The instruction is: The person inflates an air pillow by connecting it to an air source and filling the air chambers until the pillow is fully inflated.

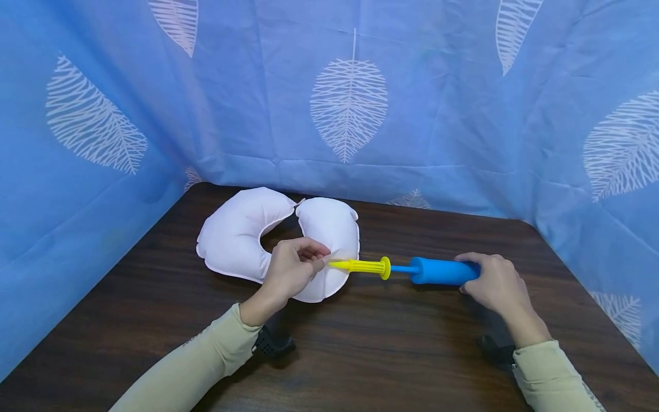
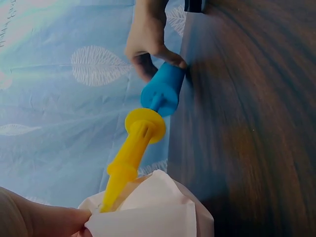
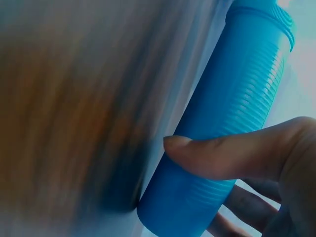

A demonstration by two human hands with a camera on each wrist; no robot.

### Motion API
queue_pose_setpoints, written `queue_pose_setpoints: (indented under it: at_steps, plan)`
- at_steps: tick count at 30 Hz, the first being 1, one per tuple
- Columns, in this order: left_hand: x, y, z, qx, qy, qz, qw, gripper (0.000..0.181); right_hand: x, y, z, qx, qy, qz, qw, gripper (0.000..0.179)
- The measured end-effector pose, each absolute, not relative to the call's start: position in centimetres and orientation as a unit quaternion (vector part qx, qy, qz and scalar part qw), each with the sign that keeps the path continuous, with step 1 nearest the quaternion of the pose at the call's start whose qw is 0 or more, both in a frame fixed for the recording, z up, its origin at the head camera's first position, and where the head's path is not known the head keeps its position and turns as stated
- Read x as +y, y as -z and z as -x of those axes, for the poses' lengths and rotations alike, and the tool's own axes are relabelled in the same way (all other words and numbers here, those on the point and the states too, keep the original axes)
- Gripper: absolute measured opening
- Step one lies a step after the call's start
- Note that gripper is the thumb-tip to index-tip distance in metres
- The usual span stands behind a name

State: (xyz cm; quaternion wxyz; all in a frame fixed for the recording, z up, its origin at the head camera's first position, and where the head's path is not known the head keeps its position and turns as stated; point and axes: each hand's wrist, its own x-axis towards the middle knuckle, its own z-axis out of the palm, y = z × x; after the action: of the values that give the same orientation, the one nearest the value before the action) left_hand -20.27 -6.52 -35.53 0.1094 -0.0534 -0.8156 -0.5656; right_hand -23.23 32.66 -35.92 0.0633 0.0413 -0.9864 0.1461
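A white U-shaped neck pillow lies on the dark table, its two ends meeting at the back. My left hand pinches a bit of the pillow's thin white material at its right arm. The tapered yellow nozzle of a hand pump points left, its tip right at those fingertips and partly behind white material in the left wrist view. A thin blue rod joins the nozzle to the pump's blue barrel. Around the barrel's right end, my right hand grips with thumb and fingers.
The dark wood-grain table reaches back to a blue curtain with white leaf prints, which hangs at the back and both sides. A dark device is worn at the left wrist, and another at the right.
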Motion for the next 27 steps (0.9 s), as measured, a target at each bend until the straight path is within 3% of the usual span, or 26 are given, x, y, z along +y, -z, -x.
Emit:
queue_pose_setpoints:
  at_steps: [7,19,27]
  plan:
    - [-6.6,35.6,20.5,-0.819,0.561,0.045,0.111,0.011,35.3,36.1,23.7,-0.986,-0.150,-0.003,0.071,0.054]
    - [-6.5,35.7,20.5,-0.818,0.563,0.052,0.110,0.012,29.0,35.7,22.4,-0.977,-0.176,-0.109,0.056,0.053]
    - [-6.4,35.9,20.0,-0.822,0.555,0.055,0.113,0.010,29.6,35.7,22.3,-0.983,-0.155,-0.087,0.055,0.050]
